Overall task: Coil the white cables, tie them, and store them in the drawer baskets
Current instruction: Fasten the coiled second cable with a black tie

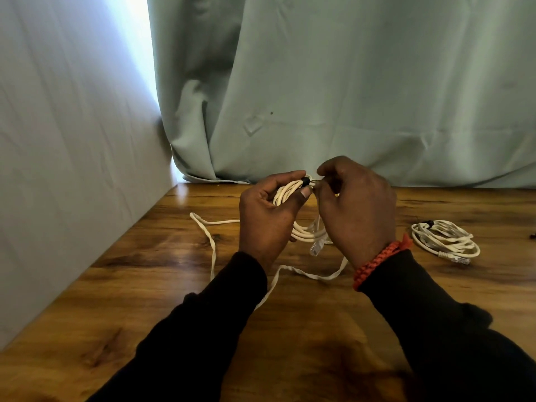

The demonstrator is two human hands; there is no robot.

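Head view, wooden table (290,343) from its near edge to the curtain. Nearest, at 6 o'clock, two dark sleeves enter; the right wrist carries an orange braided bracelet (380,264). Beyond them a loose flat white cable (213,253) trails on the wood from 9 o'clock toward centre, not yet coiled. At centre, held above the table, is the coiled white cable (285,192): the left hand (266,219) is closed around the bundle, thumb pressed on top, while the right hand (356,210) pinches the end of a black tie (306,181) that circles the strands. The coil's long axis runs roughly 7 to 1 o'clock, its free loops and a clear plug (316,246) hanging toward 6. The tie lies between the two thumbs, at 3 o'clock from the left fingers and touching the right fingertips, so tightening probably falls to the right hand. At 3 o'clock a second coil (445,240), already bound, rests on the table, well apart. Farthest, a pale green curtain (348,97). No drawer or basket is visible.
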